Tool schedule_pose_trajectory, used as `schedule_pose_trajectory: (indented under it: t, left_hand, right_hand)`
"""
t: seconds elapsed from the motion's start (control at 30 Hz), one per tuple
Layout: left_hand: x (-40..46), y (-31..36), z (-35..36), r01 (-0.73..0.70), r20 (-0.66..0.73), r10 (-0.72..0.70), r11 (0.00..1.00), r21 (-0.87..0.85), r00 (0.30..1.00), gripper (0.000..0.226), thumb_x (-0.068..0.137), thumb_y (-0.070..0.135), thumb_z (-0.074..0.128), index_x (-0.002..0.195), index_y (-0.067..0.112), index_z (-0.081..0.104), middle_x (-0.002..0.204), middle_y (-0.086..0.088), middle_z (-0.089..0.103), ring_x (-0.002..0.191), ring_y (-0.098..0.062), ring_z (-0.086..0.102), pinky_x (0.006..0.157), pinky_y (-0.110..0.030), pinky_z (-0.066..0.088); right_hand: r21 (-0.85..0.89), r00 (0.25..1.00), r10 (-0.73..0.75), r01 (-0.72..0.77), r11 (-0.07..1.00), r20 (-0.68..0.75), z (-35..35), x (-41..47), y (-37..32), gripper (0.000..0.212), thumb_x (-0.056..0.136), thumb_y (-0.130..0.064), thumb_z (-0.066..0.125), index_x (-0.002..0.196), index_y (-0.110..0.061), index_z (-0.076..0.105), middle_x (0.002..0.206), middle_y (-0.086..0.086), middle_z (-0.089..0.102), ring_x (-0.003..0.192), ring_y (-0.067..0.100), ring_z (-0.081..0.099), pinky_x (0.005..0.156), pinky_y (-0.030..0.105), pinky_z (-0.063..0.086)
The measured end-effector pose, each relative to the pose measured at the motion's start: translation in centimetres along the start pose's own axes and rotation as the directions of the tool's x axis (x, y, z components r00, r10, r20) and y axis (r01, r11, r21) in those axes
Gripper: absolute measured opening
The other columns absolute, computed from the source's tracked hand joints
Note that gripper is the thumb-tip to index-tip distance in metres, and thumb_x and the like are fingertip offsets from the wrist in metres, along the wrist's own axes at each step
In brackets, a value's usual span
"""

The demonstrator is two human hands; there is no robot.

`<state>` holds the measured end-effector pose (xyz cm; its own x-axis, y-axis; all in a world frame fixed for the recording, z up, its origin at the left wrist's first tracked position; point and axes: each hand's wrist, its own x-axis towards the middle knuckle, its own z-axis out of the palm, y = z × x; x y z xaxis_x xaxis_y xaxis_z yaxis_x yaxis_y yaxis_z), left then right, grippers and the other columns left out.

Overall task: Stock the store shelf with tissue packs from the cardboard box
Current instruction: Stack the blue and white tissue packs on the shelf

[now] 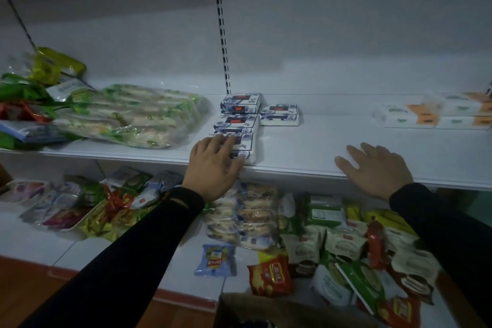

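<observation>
Left hand point(213, 168) is lying flat-fingered on the front tissue pack point(243, 145) mid-frame; right hand point(372, 168) is resting spread on the shelf point(306, 141), cardboard box point(266, 309) sitting bottom center.

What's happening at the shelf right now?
A person is stocking tissue packs. The left hand rests its fingers on the front tissue pack of a short row near the shelf edge. The right hand lies flat and open on bare shelf. The cardboard box sits below, at the frame's bottom.
</observation>
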<state>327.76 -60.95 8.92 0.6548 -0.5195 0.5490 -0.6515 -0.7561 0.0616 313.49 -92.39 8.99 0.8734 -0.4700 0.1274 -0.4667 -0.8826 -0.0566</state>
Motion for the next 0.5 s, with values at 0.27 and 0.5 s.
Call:
schedule_pose_trajectory:
  t: [0.27, 0.5]
  left_hand:
    - [1.9, -1.2, 2.1, 0.057, 0.009, -0.057, 0.997, -0.061, 0.998, 0.061, 0.095, 0.050, 0.021, 0.129, 0.014, 0.057, 0.126, -0.007, 0.058, 0.118, -0.031, 0.048, 0.102, -0.043, 0.036]
    - [2.8, -1.9, 2.8, 0.064, 0.057, -0.060, 0.995, -0.082, 0.997, 0.064, 0.094, 0.052, 0.017, 0.134, 0.015, 0.052, 0.133, -0.006, 0.054, 0.124, -0.028, 0.044, 0.107, -0.043, 0.033]
  right_hand:
    - [-0.008, 0.998, 0.005, -0.005, 1.000, -0.060, 0.7, 0.3, 0.2, 0.100, 0.071, -0.084, -0.008, 0.152, -0.033, 0.024, 0.162, 0.002, 0.021, 0.146, 0.027, 0.023, 0.117, 0.045, 0.021]
    - [0.013, 0.997, 0.021, -0.020, 1.000, -0.071, 0.9, 0.4, 0.2, 0.099, 0.074, -0.087, -0.005, 0.152, -0.034, 0.025, 0.161, 0.002, 0.021, 0.146, 0.027, 0.023, 0.118, 0.045, 0.020]
